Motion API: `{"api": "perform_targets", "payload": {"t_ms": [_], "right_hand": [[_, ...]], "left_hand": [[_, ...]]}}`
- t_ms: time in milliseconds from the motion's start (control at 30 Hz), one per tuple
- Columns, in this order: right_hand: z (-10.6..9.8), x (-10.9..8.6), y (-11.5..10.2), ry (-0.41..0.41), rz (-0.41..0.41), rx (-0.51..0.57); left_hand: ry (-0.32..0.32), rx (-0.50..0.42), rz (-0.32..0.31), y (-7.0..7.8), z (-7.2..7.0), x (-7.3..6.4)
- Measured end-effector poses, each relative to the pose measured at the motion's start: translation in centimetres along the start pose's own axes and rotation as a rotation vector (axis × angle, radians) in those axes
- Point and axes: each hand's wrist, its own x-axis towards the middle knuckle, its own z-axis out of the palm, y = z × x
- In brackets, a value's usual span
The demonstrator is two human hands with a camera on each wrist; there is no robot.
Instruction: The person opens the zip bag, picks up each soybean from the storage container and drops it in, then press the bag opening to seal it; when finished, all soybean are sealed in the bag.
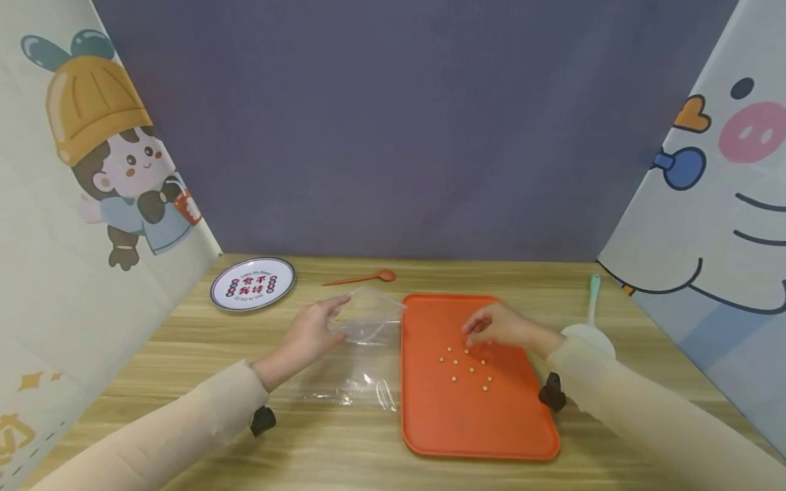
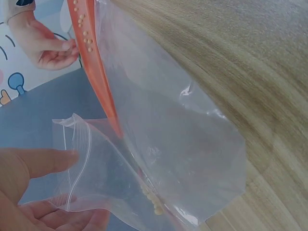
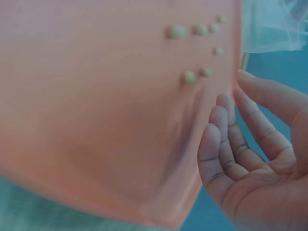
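Seemingly, the step is picking pellets (image 1: pixel 456 362) from the orange tray (image 1: pixel 479 429). Left of it, the left hand (image 1: pixel 312 332) grips the clear bag (image 1: pixel 371 372) near its mouth; above it, the right hand (image 1: pixel 499 324), loosely bent, shows nothing held. Next likely calls for a fine pinch.

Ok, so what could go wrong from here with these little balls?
The pale balls lie loose on the orange tray, so the right hand could knock them rolling. The clear bag looks thin and floppy, so its mouth might fold shut in the left hand, and a ball might miss it.
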Motion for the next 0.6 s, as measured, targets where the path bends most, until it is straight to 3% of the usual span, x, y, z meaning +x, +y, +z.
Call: {"api": "perform_targets", "payload": {"t_ms": [600], "right_hand": [[1.3, -0.1, 1.4, 0.015, 0.020, -0.036]], "left_hand": [[0.016, 0.008, 0.026, -0.1, 0.1, 0.0]]}}
